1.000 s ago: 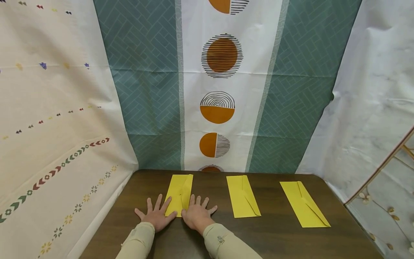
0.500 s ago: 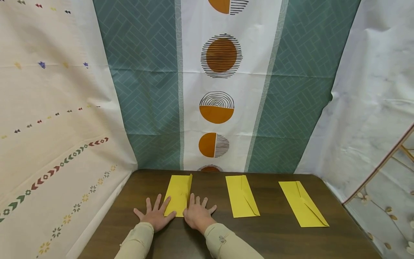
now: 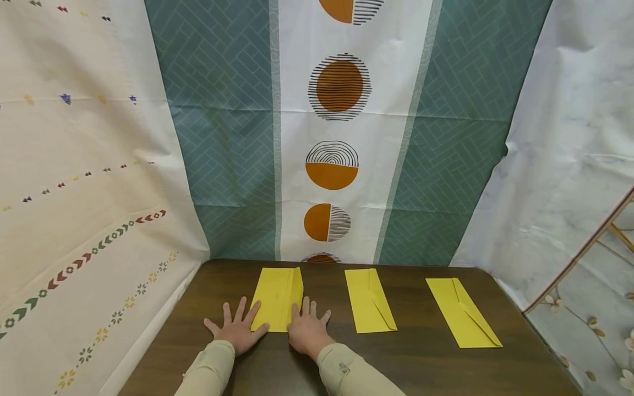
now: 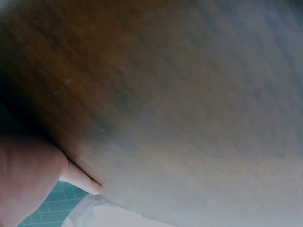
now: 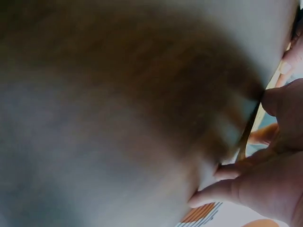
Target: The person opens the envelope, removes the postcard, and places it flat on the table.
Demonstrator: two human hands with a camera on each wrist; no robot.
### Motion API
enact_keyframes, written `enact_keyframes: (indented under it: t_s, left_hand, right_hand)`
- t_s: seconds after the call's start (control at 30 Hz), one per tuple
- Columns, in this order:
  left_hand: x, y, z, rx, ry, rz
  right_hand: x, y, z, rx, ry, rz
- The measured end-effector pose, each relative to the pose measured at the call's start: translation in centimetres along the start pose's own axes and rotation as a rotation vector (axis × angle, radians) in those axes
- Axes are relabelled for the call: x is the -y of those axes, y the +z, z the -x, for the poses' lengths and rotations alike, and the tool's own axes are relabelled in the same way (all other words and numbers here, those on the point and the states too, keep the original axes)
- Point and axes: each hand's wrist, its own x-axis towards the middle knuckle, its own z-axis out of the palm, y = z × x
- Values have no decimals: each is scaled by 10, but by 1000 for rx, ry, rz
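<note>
A yellow paper envelope [image 3: 271,294] lies on the brown table to the left, its long flap [image 3: 296,291] swung out to the right and partly raised. My left hand [image 3: 238,333] rests spread on the tabletop, with index finger and thumb on the envelope's left side. My right hand [image 3: 308,333] is at the flap's near end, its index finger touching the flap and the other fingers spread on the wood. The left wrist view shows mostly tabletop and a bit of the left hand [image 4: 28,175]. In the right wrist view the right hand [image 5: 279,175] stands at the edge.
Two more yellow envelopes, a middle one [image 3: 370,302] and a right one [image 3: 463,313], lie flat with flaps folded over. A green and white patterned cloth [image 3: 332,132] hangs behind the table [image 3: 411,363]. Light cloths hang at both sides.
The flap of the left envelope has lifted and turned over from left to right. My right hand has shifted slightly right with it. My left hand has stayed in place.
</note>
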Motion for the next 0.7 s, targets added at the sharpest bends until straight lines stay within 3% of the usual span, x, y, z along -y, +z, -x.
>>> enact_keyframes:
  t_s: [0.27,0.5,0.7]
  left_hand:
    - [-5,-6,6,-1,-2,11]
    - [-6,-5,4,-11,8,6]
    - [0,0,2,-16,4,-9]
  right_hand:
    - [-12,-9,0,36,-86,81]
    - [-31,-12,-5,62,-137,25]
    - [-33,-11,-7,65,-147,-1]
